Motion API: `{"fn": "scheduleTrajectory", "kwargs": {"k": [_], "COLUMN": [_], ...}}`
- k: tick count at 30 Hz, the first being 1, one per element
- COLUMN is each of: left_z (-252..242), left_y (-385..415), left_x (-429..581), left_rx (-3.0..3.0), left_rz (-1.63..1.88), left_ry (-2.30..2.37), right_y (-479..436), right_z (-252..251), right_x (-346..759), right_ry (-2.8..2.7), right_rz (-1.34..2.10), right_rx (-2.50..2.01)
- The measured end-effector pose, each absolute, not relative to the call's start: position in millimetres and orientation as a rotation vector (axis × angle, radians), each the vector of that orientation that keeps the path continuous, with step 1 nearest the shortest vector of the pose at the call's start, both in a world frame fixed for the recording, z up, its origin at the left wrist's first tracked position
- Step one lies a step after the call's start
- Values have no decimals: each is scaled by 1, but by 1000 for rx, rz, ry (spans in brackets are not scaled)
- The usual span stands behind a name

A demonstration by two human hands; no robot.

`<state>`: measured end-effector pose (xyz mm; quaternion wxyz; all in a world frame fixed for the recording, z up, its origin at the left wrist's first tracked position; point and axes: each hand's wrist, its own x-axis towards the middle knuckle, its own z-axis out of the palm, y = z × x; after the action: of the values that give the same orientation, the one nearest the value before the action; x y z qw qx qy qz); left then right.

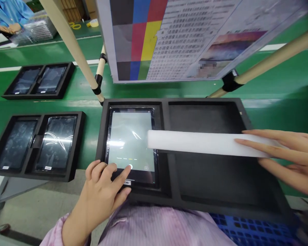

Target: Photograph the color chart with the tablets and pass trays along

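Observation:
A tablet (132, 136) with a lit screen, which looks like a camera view, lies in the left compartment of a black foam tray (166, 171). My left hand (105, 184) rests over its lower edge, index fingertip on the round button near the screen's bottom. That hand is open and holds nothing, its other fingers loosely bent. My right hand (290, 153) is closed around the right end of a long white bar (195, 141), which looks like foam. The bar reaches leftward above the tray, its far end over the tablet's right edge. The right compartment shows bare black foam.
At left, two more black trays (78, 150) (66, 82) hold tablets with dark screens. A board (138, 41) with colour squares and printed text stands behind the tray, between beige poles (74, 44). A blue crate (251, 229) sits below. Another person (12, 17) is at far left.

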<state>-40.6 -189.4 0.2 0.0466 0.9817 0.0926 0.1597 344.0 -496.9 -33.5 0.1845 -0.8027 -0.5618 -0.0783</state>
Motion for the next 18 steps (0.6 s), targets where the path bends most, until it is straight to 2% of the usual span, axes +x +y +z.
{"fn": "scheduleTrajectory", "kwargs": {"k": [2, 7, 16, 18], "left_z": [0, 6, 4, 5], "left_y": [-184, -165, -176, -185], "left_x": [-47, -70, -52, -45], "left_rx": [2946, 2786, 2864, 2808], "left_rz": [533, 908, 721, 679], "left_ry": [322, 433, 282, 325], "right_y": [-498, -501, -496, -503], "right_z": [-34, -36, -30, -33], "right_x": [345, 345, 345, 340], "right_ry": [-1605, -1617, -1603, -1524], "right_rz": [-223, -190, -176, -161], "right_rx": [-2262, -2277, -2274, -2416]}}
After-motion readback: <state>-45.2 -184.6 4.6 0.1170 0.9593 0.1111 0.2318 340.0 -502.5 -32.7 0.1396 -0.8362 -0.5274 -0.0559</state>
